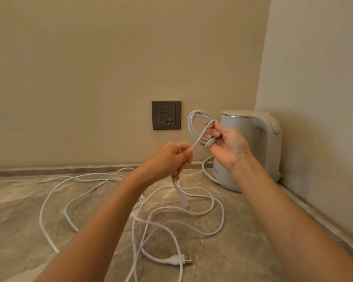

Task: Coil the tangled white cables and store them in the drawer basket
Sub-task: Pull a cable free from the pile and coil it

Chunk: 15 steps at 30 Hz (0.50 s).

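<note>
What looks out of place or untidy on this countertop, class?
The white cables sprawl in tangled loops across the countertop, a USB plug lying loose at the front. Only a coil is gathered in the right hand; the left hand pinches its strand. Nothing looks spilled or damaged.

I see loose white cables (pixel 224 216) sprawled across the middle of the tabletop (pixel 14 224), from the far left to the near edge, so any low path there crosses their loops. A USB plug (pixel 187 259) lies near, right of centre. The kettle (pixel 251 147) fills the far right corner against the right wall (pixel 314 98). Near left and near right, the tabletop is bare.
</note>
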### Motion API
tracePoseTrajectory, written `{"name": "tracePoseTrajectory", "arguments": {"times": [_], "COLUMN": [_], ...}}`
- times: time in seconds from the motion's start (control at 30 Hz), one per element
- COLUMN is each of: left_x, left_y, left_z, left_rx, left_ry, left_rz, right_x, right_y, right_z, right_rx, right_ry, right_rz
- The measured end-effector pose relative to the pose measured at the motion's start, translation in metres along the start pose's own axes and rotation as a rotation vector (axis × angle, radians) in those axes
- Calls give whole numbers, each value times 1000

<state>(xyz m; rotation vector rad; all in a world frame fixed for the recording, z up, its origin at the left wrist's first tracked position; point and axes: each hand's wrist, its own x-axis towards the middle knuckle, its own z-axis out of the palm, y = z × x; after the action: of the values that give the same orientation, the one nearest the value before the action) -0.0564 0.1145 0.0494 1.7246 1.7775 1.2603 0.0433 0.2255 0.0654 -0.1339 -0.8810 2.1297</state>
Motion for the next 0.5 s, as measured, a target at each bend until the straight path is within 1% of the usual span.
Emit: {"name": "tracePoseTrajectory", "arguments": {"times": [0.17,0.33,0.43,0.5], "left_x": [1,-3,-4,-4], "left_y": [-14,-18,-20,-20], "left_z": [-15,-25,-34,-40], "left_rx": [210,335,401,460], "left_ry": [-23,-69,-11,47], "left_rz": [-33,-57,-83,-73], "right_x": [-7,-16,-18,-19], "right_y": [-5,-3,-2,-1], "right_z": [0,-1,-4,-3], "right_rx": [-83,-244,-354,-479], "right_ry": [-91,-207,-252,-273], "right_rz": [120,323,444,502]}}
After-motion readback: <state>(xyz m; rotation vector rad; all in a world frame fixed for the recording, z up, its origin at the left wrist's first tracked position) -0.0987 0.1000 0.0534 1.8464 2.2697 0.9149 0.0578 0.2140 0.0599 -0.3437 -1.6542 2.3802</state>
